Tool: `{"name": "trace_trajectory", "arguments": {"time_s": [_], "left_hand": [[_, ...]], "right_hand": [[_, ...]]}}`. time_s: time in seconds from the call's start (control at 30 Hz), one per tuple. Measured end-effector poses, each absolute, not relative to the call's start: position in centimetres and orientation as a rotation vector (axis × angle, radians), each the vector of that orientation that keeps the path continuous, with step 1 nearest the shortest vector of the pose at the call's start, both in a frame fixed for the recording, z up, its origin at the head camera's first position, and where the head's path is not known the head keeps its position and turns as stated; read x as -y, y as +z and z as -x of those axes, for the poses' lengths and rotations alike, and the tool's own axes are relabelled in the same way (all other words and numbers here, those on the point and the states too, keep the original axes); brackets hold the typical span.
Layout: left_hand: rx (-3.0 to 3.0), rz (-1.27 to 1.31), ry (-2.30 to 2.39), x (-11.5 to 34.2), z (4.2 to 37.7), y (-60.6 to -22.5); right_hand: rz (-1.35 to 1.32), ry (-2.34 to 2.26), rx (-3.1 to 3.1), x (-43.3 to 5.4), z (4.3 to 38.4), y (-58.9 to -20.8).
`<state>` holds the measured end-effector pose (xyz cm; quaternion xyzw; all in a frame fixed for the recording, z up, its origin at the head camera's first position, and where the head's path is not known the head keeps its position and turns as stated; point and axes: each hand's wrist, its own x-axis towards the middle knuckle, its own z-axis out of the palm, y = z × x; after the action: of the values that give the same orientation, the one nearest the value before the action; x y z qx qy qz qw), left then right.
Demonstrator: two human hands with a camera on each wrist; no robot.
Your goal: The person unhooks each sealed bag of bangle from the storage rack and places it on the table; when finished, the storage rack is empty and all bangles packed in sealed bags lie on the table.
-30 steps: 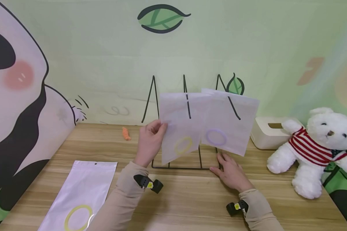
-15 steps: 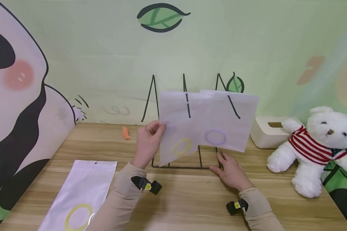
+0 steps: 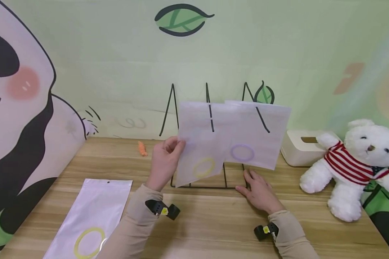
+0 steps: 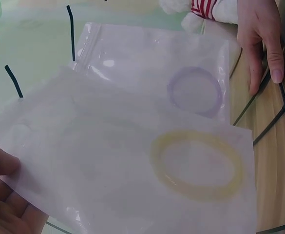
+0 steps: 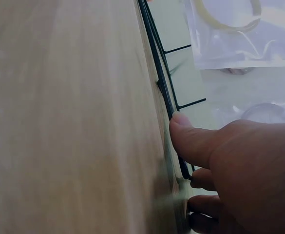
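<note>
A black wire rack [image 3: 225,176] stands on the table, with several prongs slanting forward at its top. My left hand [image 3: 165,158] pinches the left edge of a whitish plastic zip bag [image 3: 194,144] at the middle prong; a yellow ring [image 4: 196,195] shows in it. To its right, a second zip bag [image 3: 262,151] with a purple ring [image 3: 242,153] hangs at the right prong and is partly overlapped. My right hand [image 3: 260,192] rests on the rack's front right base corner, thumb [image 5: 188,134] on the front bar and fingers fairly straight beside it.
Another zip bag [image 3: 94,205] with a yellow ring lies flat at the table's left front. A small orange object [image 3: 142,148] lies behind it. To the right are a white tissue box [image 3: 298,154] and a white teddy bear [image 3: 347,172] in a striped shirt.
My left hand has shifted slightly left and down, drawing the bag's lower left corner with it. The purple-ring bag has swung up a little. My right hand stays on the rack.
</note>
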<state>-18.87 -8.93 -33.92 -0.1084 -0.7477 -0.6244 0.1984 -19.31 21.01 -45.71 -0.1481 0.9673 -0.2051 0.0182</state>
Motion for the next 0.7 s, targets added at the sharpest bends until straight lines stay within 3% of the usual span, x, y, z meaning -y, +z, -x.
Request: {"name": "trace_trajectory", "arguments": {"time_s": [0.7], "left_hand": [[2.079, 0.323, -1.745, 9.32, 18.02, -34.09]], "right_hand": [[0.478, -0.643, -3.02, -20.95, 19.2, -45.51]]}}
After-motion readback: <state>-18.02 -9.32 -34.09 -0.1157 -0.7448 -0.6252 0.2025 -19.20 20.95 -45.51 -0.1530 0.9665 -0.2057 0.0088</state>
